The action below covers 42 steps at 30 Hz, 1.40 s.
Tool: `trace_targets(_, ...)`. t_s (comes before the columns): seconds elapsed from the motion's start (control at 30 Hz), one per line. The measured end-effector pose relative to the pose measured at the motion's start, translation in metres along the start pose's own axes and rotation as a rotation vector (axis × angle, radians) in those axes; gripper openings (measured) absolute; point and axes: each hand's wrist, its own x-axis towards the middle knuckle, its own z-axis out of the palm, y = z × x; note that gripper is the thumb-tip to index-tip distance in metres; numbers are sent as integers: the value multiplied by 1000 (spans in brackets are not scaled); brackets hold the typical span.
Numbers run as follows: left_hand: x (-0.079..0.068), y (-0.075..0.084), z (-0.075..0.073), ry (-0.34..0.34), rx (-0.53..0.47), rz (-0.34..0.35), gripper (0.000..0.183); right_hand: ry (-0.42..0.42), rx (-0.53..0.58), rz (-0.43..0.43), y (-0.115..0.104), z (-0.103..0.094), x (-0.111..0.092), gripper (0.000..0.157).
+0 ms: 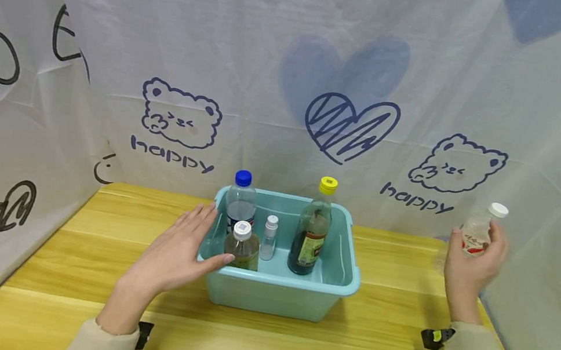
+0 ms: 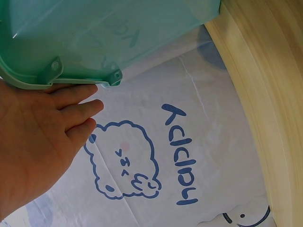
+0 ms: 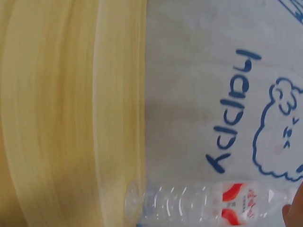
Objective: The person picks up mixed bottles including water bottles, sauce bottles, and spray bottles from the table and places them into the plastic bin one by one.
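Observation:
A light teal plastic bin [image 1: 276, 297] stands on the wooden table. My left hand [image 1: 176, 253] rests along the bin's left rim, fingers straight and thumb over the front left corner; the left wrist view shows its fingers [image 2: 78, 111] against the rim from outside. Out to the right, my right hand [image 1: 474, 269] grips a clear plastic bottle [image 3: 189, 203] with a white cap and a red-and-white label, upright. Inside the bin stand a blue-capped water bottle [image 1: 241, 205], a white-capped bottle [image 1: 242, 249], a small clear bottle [image 1: 269, 241] and a yellow-capped sauce bottle [image 1: 311, 237].
The wooden table [image 1: 259, 347] reaches back to a white cloth [image 1: 271, 80] printed with hearts and bears. More cloth hangs at the left and right sides, near the table's edges. Table surface lies between the bin and my right hand.

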Motion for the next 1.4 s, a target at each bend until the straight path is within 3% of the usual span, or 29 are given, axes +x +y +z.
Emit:
trace_targets(0.17,0,1,0,0,0,1,108,4,-38,103,9,-4,13,65)
trace_targets(0.43,1,0,0,0,-2,-5,108,-99,-114,214,25,-6,27,75)
trace_targets(0.87,1,1,0,3,0,-4,108,-223,-214,304,53,-5,43,84)
trace_targets(1.0,1,1,1,3,7,0,108,-240,-223,301,58,-5,40,83)
trace_targets(1.4,0,1,0,7,6,-2,108,-212,-220,181,67,-5,33,75)
